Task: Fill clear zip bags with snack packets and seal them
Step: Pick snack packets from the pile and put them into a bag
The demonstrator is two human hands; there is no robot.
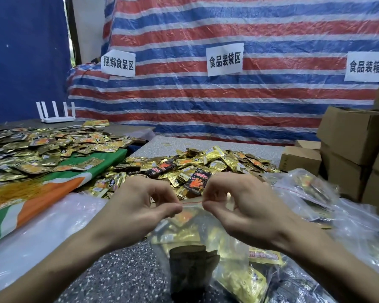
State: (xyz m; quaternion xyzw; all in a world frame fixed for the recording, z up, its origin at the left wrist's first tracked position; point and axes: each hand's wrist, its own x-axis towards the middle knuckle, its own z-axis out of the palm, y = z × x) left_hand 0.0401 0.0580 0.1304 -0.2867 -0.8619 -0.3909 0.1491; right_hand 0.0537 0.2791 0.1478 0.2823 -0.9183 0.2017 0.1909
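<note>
- Striped red, white and blue tarpaulin [206, 106] hangs behind a speckled table [127, 270], with a heap of gold snack packets [206, 162] at twelve o'clock.
- A clear zip bag [197, 235], stuffed with packets, lies at six o'clock from both hands.
- The left hand [138, 206] and right hand [245, 206] each pinch its mouth.
- Its red zip strip [192, 202] runs nine to three between them, equally near each, so sealing looks to be the next step.

left hand [138, 206] + left forearm [53, 265]: bare to the frame edge | right hand [245, 206] + right forearm [337, 265]: bare too, wrist tendons in relief | bright speck among right-hand fingers: maybe a ring, maybe glare, too blurred to call
</note>
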